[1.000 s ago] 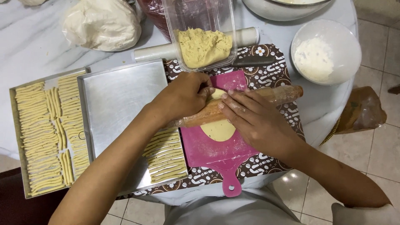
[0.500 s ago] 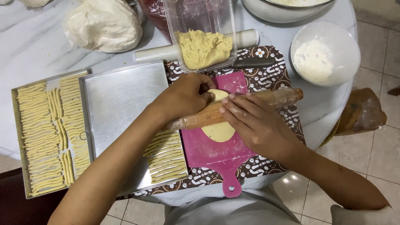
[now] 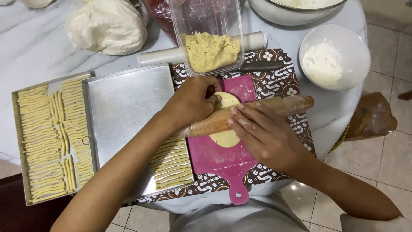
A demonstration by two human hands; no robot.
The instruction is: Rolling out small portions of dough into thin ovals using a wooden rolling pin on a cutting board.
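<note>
While a flattened oval of pale yellow dough (image 3: 226, 138) lies on the pink plastic cutting board (image 3: 223, 157), a brown wooden rolling pin wrapped in clear film (image 3: 253, 114) rests across it, slanting up toward the right. The left hand (image 3: 191, 103) presses on the pin's left part with fingers curled over it, and the right hand (image 3: 266, 135) lies flat on its middle, fingers stretched out and dusted with flour. The board's handle points toward the person, past the near edge of the patterned brown-and-white cloth (image 3: 279, 81) beneath it. Just left, touching the board's edge, sits a shiny metal baking tray (image 3: 124, 107), mostly bare, with cut dough strips (image 3: 171, 163) in its near right corner; a second tray (image 3: 21, 141) further left is crowded with strips. Beyond the board stands a clear plastic tub of crumbly yellow dough (image 3: 210, 51), close to the pin's far side. A white bowl of flour (image 3: 334, 58) sits to the right, near the round table's edge (image 3: 343, 124).
</note>
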